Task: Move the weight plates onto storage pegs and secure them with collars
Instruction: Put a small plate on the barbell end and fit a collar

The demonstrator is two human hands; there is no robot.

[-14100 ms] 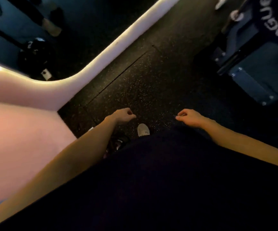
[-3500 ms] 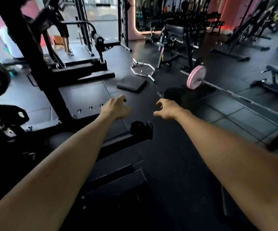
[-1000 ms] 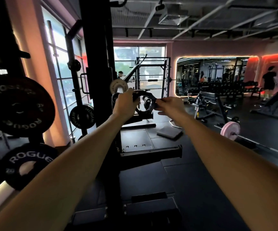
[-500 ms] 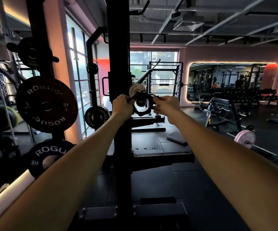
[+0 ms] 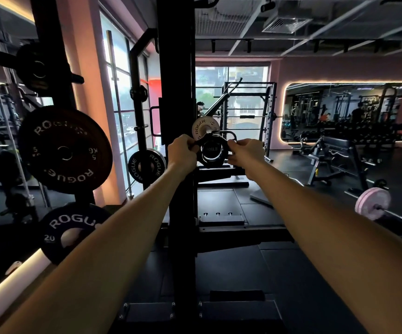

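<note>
A black collar [image 5: 211, 152] sits on the end of a storage peg sticking out toward me from the black rack upright [image 5: 178, 131]. My left hand [image 5: 182, 153] grips its left side and my right hand [image 5: 245, 153] pinches its right side. Just behind the collar, up and to the left, a small white Rogue plate [image 5: 204, 128] hangs on the rack. On the left, black Rogue plates hang on pegs: a 5 kg plate [image 5: 64, 150], a 20 plate [image 5: 71, 231] below it, and a smaller plate [image 5: 146, 165] by the window.
The rack's base [image 5: 219, 309] lies on the floor below my arms. A barbell with a pink plate [image 5: 372, 203] rests on the floor at right. A bench [image 5: 337, 150] and a mirrored wall [image 5: 351, 109] stand farther right. Windows fill the left background.
Both hands were empty earlier and have risen to the collar at the rack. Over the last second they keep hold of it while my view shifts slightly left and closer.
</note>
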